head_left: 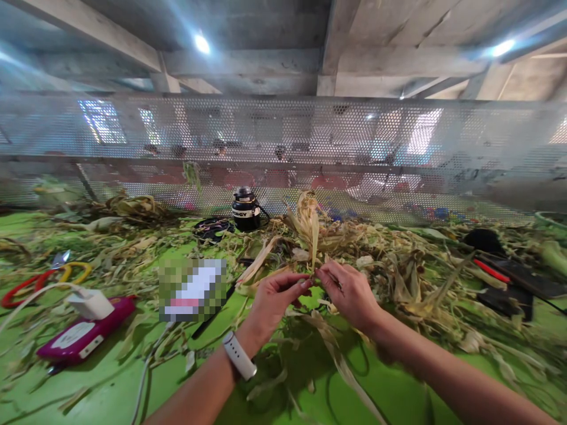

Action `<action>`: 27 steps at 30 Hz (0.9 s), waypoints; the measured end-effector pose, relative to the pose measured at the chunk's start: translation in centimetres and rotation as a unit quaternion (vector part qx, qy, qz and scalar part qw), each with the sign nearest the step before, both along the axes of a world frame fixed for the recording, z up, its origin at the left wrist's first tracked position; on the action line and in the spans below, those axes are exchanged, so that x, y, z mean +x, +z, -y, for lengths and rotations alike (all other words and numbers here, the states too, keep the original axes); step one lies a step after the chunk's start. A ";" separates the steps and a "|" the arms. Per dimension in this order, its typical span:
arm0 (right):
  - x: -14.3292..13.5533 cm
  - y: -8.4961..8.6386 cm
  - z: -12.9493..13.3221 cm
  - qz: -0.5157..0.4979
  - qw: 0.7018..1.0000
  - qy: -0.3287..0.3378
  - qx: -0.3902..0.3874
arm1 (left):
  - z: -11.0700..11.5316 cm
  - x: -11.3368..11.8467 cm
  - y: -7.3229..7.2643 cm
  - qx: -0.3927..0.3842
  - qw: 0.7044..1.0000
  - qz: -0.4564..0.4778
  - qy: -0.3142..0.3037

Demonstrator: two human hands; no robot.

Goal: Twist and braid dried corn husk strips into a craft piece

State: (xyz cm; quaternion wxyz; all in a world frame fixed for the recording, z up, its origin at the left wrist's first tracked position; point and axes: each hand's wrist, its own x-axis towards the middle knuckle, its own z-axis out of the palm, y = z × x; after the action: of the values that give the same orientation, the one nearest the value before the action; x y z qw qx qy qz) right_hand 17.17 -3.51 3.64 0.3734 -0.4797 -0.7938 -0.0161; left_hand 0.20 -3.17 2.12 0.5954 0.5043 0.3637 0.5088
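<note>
Both hands meet near the middle of the head view, over a green table (283,401). My left hand (277,301), with a white watch band (239,355) at its wrist, pinches the lower end of a dried husk piece (314,245) between thumb and fingers. Close against it on the right, my right hand (348,289) is closed on the same husk end, its fingertips nearly touching the left ones. The husk stands upright above the fingertips. What exactly lies between the fingers is small and partly hidden.
Dried husks (411,283) lie scattered widely. A black jar (245,209) stands behind. At left are a magenta power bank (88,336) with a white plug, orange-handled scissors (31,286) and a blurred-out device (195,289) on a cable. A perforated metal screen (283,130) rises behind.
</note>
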 end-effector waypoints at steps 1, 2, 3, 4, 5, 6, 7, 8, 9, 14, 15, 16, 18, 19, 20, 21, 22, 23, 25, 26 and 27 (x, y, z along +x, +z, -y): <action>0.0 0.2 0.0 -0.003 1.000 0.004 0.001 | 0.0 0.0 0.0 -0.002 1.000 -0.004 -0.003; 0.1 0.5 0.1 -0.011 1.000 0.009 0.000 | 0.0 -0.1 -0.1 -0.005 1.000 -0.011 -0.011; 0.1 0.7 0.1 -0.023 1.000 0.017 -0.005 | -0.1 -0.1 -0.1 -0.008 1.000 -0.019 -0.021; 0.0 1.0 0.1 -0.037 0.999 0.026 -0.015 | 0.0 -0.1 -0.1 -0.012 0.999 -0.028 -0.030; 0.0 1.1 0.2 -0.050 0.998 0.034 -0.027 | 0.0 -0.1 -0.1 -0.014 0.999 -0.033 -0.037; 0.0 1.1 0.2 -0.062 0.996 0.041 -0.041 | 0.0 0.0 -0.1 -0.017 0.998 -0.034 -0.041; 0.0 1.1 0.2 -0.071 0.995 0.045 -0.055 | 0.0 0.0 -0.1 -0.020 0.998 -0.031 -0.042; -0.1 1.0 0.2 -0.077 0.994 0.047 -0.067 | 0.1 0.1 0.0 -0.024 0.999 -0.025 -0.041; -0.1 0.8 0.2 -0.081 0.993 0.046 -0.072 | 0.1 0.1 0.0 -0.027 0.999 -0.020 -0.037; 0.0 0.2 0.0 -0.057 0.997 0.024 -0.052 | 0.1 0.2 0.1 -0.025 0.999 -0.009 -0.020; 0.0 0.2 -0.1 -0.048 0.998 0.019 -0.040 | 0.0 0.2 0.1 -0.023 1.000 -0.007 -0.018; 0.0 0.2 -0.1 -0.038 0.999 0.014 -0.024 | 0.0 0.1 0.1 -0.023 1.000 -0.005 -0.016; 0.1 0.2 -0.2 -0.017 1.000 0.004 0.010 | 0.0 0.1 0.1 -0.022 1.000 0.000 -0.013; 0.1 0.1 -0.2 -0.009 1.000 -0.001 0.023 | 0.0 0.1 0.1 -0.022 1.000 0.002 -0.012; 0.2 0.1 -0.2 -0.003 1.000 -0.007 0.030 | 0.0 0.1 0.0 -0.021 1.000 0.003 -0.011; 0.2 0.1 -0.2 -0.001 0.999 -0.013 0.033 | 0.0 0.1 0.0 -0.019 1.000 0.002 -0.011; 0.2 0.1 -0.2 -0.003 0.999 -0.018 0.031 | 0.1 0.1 0.0 -0.015 1.000 -0.001 -0.011; 0.2 0.1 -0.1 -0.008 0.999 -0.021 0.023 | 0.1 0.2 0.0 -0.009 1.000 -0.006 -0.009; 0.1 0.1 0.0 -0.030 0.999 -0.023 -0.013 | 0.3 0.3 0.2 0.006 1.000 -0.023 0.005; -0.1 0.2 0.2 -0.049 0.998 -0.021 -0.043 | 0.3 0.3 0.3 0.014 0.999 -0.030 0.017; -0.3 0.2 0.3 -0.074 0.994 -0.016 -0.080 | 0.4 0.4 0.5 0.021 0.999 -0.036 0.033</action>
State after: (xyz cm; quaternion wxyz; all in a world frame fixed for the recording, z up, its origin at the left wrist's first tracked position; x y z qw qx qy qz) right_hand 16.83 -3.82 3.85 0.3911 -0.5206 -0.7550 0.0770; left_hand 0.56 -3.61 2.57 0.5540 0.5226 0.3906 0.5172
